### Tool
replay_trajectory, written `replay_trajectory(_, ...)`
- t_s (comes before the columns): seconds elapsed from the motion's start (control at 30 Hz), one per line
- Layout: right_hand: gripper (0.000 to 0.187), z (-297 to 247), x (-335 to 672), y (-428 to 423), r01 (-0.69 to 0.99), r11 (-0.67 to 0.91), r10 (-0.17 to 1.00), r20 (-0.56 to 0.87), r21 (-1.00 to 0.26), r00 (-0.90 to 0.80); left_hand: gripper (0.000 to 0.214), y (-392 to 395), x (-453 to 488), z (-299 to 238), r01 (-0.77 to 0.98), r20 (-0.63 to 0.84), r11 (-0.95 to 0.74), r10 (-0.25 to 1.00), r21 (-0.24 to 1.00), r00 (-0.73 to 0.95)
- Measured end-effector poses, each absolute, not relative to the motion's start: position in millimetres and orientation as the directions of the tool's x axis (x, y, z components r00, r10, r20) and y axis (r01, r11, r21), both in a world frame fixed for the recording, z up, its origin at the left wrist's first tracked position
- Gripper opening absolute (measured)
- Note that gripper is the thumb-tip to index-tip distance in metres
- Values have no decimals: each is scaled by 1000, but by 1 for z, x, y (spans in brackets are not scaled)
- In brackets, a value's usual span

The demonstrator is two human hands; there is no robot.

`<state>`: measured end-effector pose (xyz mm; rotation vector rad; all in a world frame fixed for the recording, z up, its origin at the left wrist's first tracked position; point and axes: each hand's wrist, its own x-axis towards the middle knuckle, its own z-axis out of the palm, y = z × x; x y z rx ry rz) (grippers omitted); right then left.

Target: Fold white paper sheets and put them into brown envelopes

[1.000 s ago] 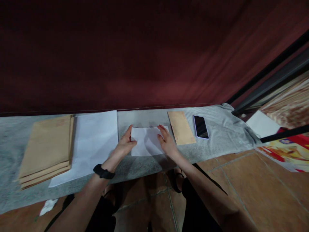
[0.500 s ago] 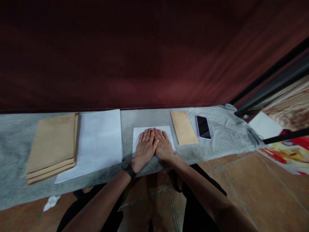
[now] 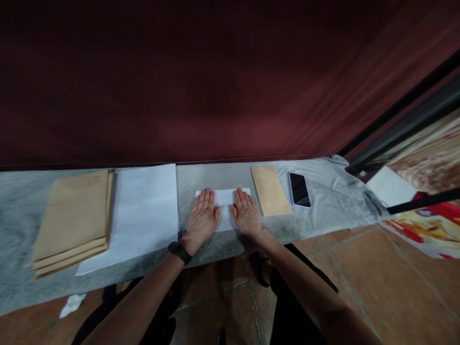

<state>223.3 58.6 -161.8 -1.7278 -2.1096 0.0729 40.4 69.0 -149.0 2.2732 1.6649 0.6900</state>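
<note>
The left hand (image 3: 203, 215) lies with its palm down and its fingers straight, close to one another, on the left part of a small white paper (image 3: 224, 221). On the wrist there is a black band (image 3: 180, 252). The right hand (image 3: 246, 214) lies flat in the same manner on the right part of this paper. Both hands are fully extended, they press or rest on the paper, and neither has grasped anything. How strongly they press, I cannot tell. The two thumbs point toward each other, and between them the middle of the paper is visible.

All this is on a long grey cloth (image 3: 190, 176). At its left side there is a pile of large brown envelopes (image 3: 74, 215), with several edges showing at the near end. Below it, on the tiled floor (image 3: 359, 268), lies a white crumpled piece (image 3: 73, 305). The envelopes overlap some large white sheets (image 3: 147, 211), which reach to near the left hand. Next comes the small white paper under the hands, in front of the person. Just beside it, to the right, a small brown envelope (image 3: 271, 190) lies at a slant. Near this envelope is a phone (image 3: 299, 190) with a dark screen and a pale purple edge. Farther right, past the end of the cloth, there is a colourful printed thing (image 3: 429, 227) in red and yellow.
</note>
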Motion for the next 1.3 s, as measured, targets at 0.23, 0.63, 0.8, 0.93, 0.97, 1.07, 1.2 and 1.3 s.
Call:
replay_trajectory(0.23,59,-160,230,54,937,201,956,266,-285,-125,69,69,30,-153,865,220,-269,957,424,190)
replay_trajectory(0.63,56,-152,241,36,917,272,936,301,-293,-181,61,56,41,-134,848,271,-341,931,407,244)
replay_trajectory(0.8,55,-144,225,22,876,367,927,203,-312,-316,59,32,58,-132,825,177,-362,932,435,316)
replay_trajectory(0.93,53,-152,221,7,889,373,925,187,-267,-332,59,14,64,-141,841,160,-356,935,407,318)
replay_trajectory(0.97,54,-155,225,4,891,383,918,214,-246,-335,59,12,64,-144,850,170,-343,939,400,299)
replay_trajectory(1.07,57,-165,241,0,906,378,898,315,-193,-307,61,11,59,-151,874,197,-301,950,382,242)
replay_trajectory(1.2,56,-172,256,0,938,302,904,362,-170,-225,63,16,47,-158,898,227,-268,954,348,197)
replay_trajectory(1.3,55,-170,256,0,955,239,925,340,-179,-168,63,22,37,-157,940,220,-203,965,273,145)
